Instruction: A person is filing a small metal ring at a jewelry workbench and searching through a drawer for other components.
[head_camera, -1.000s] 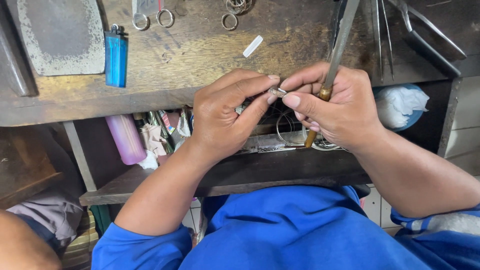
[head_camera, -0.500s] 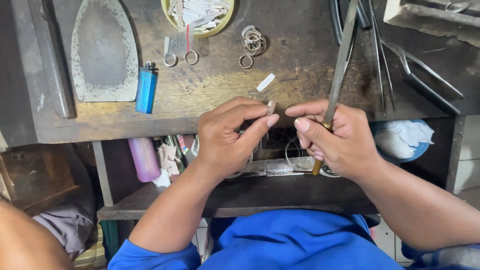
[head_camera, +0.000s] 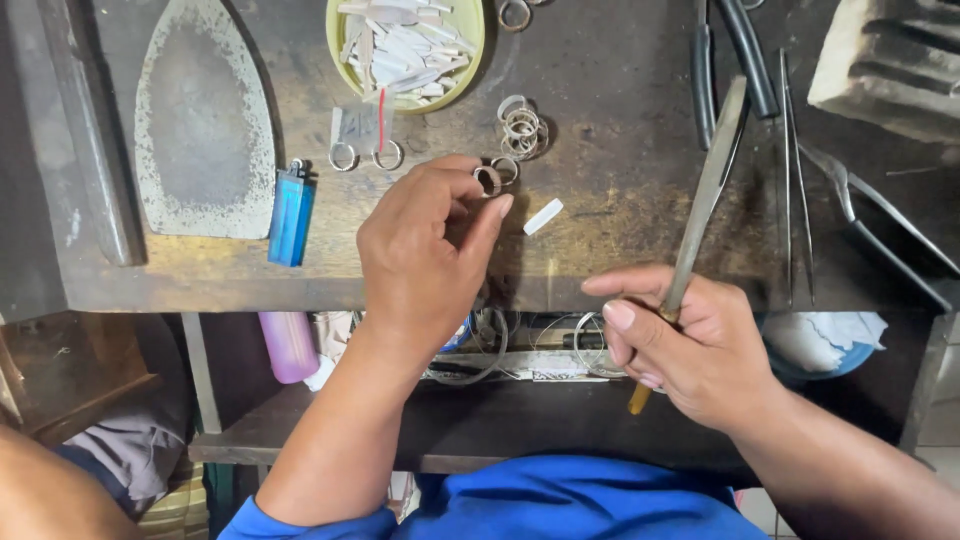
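Note:
My left hand (head_camera: 425, 250) is raised over the worn wooden workbench (head_camera: 600, 230) and pinches a small metal ring (head_camera: 487, 180) between thumb and fingertips. A little pile of similar rings (head_camera: 520, 127) lies just beyond it. My right hand (head_camera: 690, 345) stays near the bench's front edge, closed around the wooden handle of a flat metal file (head_camera: 705, 195) whose blade points away from me. A short white strip (head_camera: 543, 216) rests on the bench between the two hands.
A yellow-green dish (head_camera: 400, 45) of white strips sits at the back. A blue lighter (head_camera: 291, 212) lies beside an iron-shaped metal plate (head_camera: 200, 120). Tweezers and pliers (head_camera: 800, 170) lie at right. Below the bench a shelf holds a pink bottle (head_camera: 287, 345) and wire rings.
My left hand has moved forward and up with the ring, away from my right hand. The file no longer touches the ring. My view has tilted toward the back of the bench.

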